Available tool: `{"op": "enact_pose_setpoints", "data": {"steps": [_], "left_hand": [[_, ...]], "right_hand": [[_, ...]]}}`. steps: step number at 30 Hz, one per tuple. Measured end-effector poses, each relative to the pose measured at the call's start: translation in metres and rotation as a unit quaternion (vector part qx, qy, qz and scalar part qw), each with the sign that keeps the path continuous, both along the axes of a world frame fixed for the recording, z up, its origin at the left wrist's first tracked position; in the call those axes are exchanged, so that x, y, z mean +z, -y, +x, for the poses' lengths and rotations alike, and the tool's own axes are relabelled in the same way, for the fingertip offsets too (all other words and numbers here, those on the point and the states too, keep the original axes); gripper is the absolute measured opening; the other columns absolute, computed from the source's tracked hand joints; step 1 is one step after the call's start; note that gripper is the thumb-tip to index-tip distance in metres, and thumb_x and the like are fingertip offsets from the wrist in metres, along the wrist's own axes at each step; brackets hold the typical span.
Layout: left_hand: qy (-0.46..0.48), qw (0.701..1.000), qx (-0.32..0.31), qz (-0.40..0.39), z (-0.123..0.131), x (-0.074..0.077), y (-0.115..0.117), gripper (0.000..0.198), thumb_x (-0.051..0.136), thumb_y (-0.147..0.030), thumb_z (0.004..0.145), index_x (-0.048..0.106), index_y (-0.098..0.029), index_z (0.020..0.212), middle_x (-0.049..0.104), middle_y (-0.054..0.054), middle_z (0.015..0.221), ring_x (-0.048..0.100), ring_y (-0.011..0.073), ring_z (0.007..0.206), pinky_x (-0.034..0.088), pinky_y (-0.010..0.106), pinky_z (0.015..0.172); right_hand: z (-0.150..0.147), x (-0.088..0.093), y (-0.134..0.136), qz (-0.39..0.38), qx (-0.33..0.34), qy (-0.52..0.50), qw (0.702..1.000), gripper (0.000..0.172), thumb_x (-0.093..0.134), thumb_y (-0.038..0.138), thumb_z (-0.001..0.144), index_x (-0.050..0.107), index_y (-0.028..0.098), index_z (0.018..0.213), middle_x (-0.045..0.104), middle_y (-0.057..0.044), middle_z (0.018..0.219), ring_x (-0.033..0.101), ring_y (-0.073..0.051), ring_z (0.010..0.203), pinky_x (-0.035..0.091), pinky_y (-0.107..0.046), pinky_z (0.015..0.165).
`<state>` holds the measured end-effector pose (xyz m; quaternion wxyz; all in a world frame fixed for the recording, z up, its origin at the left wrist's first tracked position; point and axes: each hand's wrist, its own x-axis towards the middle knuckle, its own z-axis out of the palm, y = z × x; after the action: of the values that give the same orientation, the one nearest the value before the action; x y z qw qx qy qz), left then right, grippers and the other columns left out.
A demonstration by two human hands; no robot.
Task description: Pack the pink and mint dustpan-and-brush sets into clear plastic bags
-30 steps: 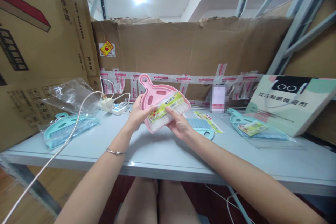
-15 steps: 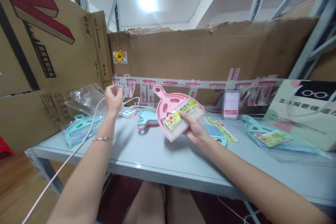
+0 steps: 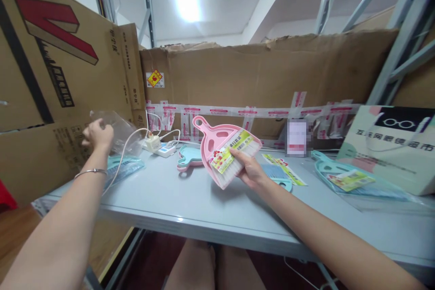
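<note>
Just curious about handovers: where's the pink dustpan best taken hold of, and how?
Probably grip the pink dustpan by its looped handle, from the person's left: it juts toward the upper left, uncovered, while the right hand holds the opposite side, by the white brush.

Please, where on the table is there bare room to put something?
On the table, the front middle, bordered by the left blue dustpan, stacked dustpans and the front edge. Crowded: back left, with plug and plastic bag; right end, with paper bag.
</note>
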<state>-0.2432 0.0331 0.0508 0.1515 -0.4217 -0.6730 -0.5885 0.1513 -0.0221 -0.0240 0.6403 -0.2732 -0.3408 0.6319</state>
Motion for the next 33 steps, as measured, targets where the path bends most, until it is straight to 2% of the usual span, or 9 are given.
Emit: {"op": "enact_pose_setpoints", "data": {"steps": [2, 3, 5, 8, 11, 15, 22, 27, 33], "left_hand": [[-0.078, 0.993, 0.015, 0.091, 0.023, 0.02, 0.015, 0.018, 0.049, -0.018, 0.083, 0.059, -0.018, 0.098, 0.059, 0.007, 0.111, 0.041, 0.0268, 0.118, 0.023, 0.052, 0.103], [-0.13, 0.983, -0.019, 0.13, 0.037, 0.031, 0.024, 0.019, 0.05, -0.019, 0.083, 0.061, -0.017, 0.099, 0.06, 0.008, 0.112, 0.046, 0.0242, 0.115, 0.025, 0.048, 0.104], [-0.163, 0.961, -0.165, 0.154, 0.063, 0.052, 0.043, 0.017, 0.057, -0.024, 0.081, 0.064, -0.016, 0.094, 0.063, 0.008, 0.104, 0.056, 0.0198, 0.101, 0.041, 0.038, 0.095], [-0.067, 0.913, -0.388, 0.103, 0.093, 0.077, 0.061, 0.019, 0.066, -0.024, 0.075, 0.063, -0.016, 0.091, 0.065, 0.005, 0.087, 0.063, 0.0155, 0.083, 0.05, 0.033, 0.084], [0.04, 0.863, -0.502, 0.04, 0.107, 0.086, 0.061, 0.016, 0.067, -0.014, 0.072, 0.063, -0.017, 0.087, 0.063, 0.003, 0.079, 0.064, 0.0142, 0.077, 0.052, 0.035, 0.083], [0.12, 0.819, -0.56, -0.026, 0.112, 0.08, 0.052, 0.017, 0.063, -0.01, 0.073, 0.065, -0.016, 0.089, 0.064, 0.004, 0.082, 0.065, 0.0157, 0.079, 0.052, 0.039, 0.086], [0.152, 0.768, -0.613, -0.106, 0.13, 0.066, 0.04, 0.026, 0.067, -0.014, 0.069, 0.065, -0.015, 0.095, 0.066, 0.009, 0.088, 0.066, 0.0235, 0.092, 0.053, 0.043, 0.086], [0.149, 0.71, -0.666, -0.172, 0.154, 0.052, 0.024, 0.032, 0.069, -0.02, 0.07, 0.065, -0.017, 0.101, 0.061, 0.012, 0.113, 0.061, 0.0245, 0.104, 0.055, 0.036, 0.083], [0.142, 0.722, -0.645, -0.204, 0.177, 0.032, 0.009, 0.04, 0.07, -0.023, 0.072, 0.061, -0.019, 0.111, 0.052, 0.012, 0.131, 0.056, 0.0237, 0.112, 0.054, 0.029, 0.078]], "right_hand": [[0.003, 0.003, 0.001, -0.015, 0.007, 0.011, 1.0, 0.032, 0.075, 0.018, 0.063, 0.062, 0.021, 0.092, 0.073, 0.0, 0.083, 0.069, -0.022, 0.082, 0.058, -0.036, 0.075], [0.005, 0.005, 0.001, -0.017, 0.01, 0.014, 1.0, 0.031, 0.074, 0.018, 0.064, 0.062, 0.021, 0.092, 0.073, 0.0, 0.082, 0.069, -0.022, 0.08, 0.058, -0.036, 0.073], [0.01, 0.008, 0.0, -0.005, 0.016, 0.014, 1.0, 0.03, 0.074, 0.018, 0.065, 0.062, 0.021, 0.092, 0.073, 0.0, 0.083, 0.069, -0.022, 0.08, 0.058, -0.037, 0.074], [0.019, 0.011, -0.003, 0.036, 0.037, 0.023, 0.998, 0.032, 0.074, 0.016, 0.063, 0.063, 0.02, 0.093, 0.073, -0.002, 0.088, 0.069, -0.022, 0.084, 0.057, -0.037, 0.079], [0.027, 0.012, -0.005, 0.056, 0.048, 0.053, 0.996, 0.033, 0.075, 0.017, 0.062, 0.065, 0.019, 0.093, 0.073, -0.003, 0.088, 0.069, -0.021, 0.083, 0.056, -0.036, 0.081], [0.034, 0.012, -0.007, 0.06, 0.041, 0.087, 0.994, 0.03, 0.075, 0.02, 0.062, 0.066, 0.019, 0.091, 0.073, -0.003, 0.088, 0.069, -0.021, 0.082, 0.054, -0.037, 0.084], [0.04, 0.009, -0.011, 0.073, 0.049, 0.126, 0.988, 0.035, 0.077, 0.022, 0.061, 0.067, 0.019, 0.094, 0.073, -0.003, 0.089, 0.069, -0.022, 0.082, 0.055, -0.039, 0.083], [0.04, 0.006, -0.01, 0.079, 0.089, 0.152, 0.981, 0.033, 0.077, 0.024, 0.061, 0.067, 0.019, 0.093, 0.073, -0.004, 0.09, 0.069, -0.023, 0.082, 0.056, -0.039, 0.08], [0.039, 0.006, -0.01, 0.079, 0.08, 0.179, 0.977, 0.04, 0.078, 0.024, 0.059, 0.066, 0.018, 0.096, 0.072, -0.007, 0.098, 0.068, -0.025, 0.089, 0.054, -0.041, 0.086]]}}
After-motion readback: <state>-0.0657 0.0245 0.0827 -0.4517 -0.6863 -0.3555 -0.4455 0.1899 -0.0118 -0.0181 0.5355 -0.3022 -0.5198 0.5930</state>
